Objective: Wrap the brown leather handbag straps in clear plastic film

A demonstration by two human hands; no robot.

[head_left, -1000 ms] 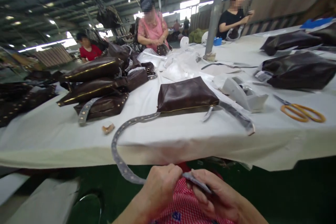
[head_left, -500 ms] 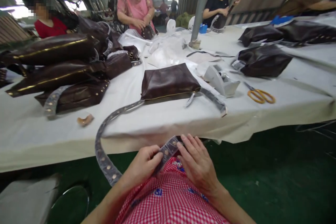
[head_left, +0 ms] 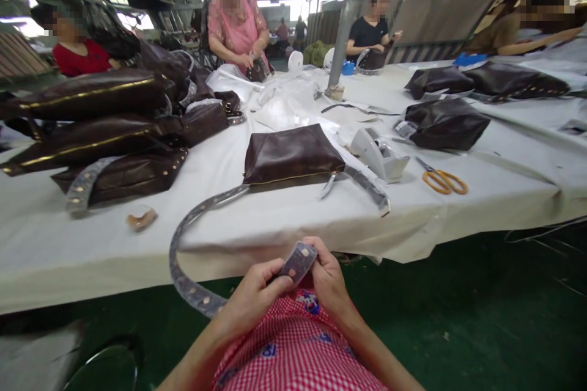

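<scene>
A dark brown leather bag [head_left: 293,154] with a gold zip lies near the table's front edge. Its long studded strap [head_left: 195,211], wrapped in clear plastic film, loops off the edge and down toward my lap. My left hand [head_left: 259,293] pinches the strap close to its end, thumb on top. At the strap's tip, my right hand [head_left: 328,275] has its fingers closed on the end; part of them is hidden behind it. Both hands are just in front of the table, above a red checked apron [head_left: 298,348]. A second, short wrapped strap piece [head_left: 369,189] extends from the bag's right side.
Orange-handled scissors [head_left: 444,180] and a grey tape dispenser [head_left: 380,156] lie right of the bag. More brown bags are piled at the left [head_left: 92,95] and right [head_left: 444,124]. A metal post [head_left: 346,24] rises behind. Several people work around the table.
My right hand, earlier stretched flat against the strap, has closed its fingers around the tip. The strap end now curls up between my hands. The view has shifted slightly.
</scene>
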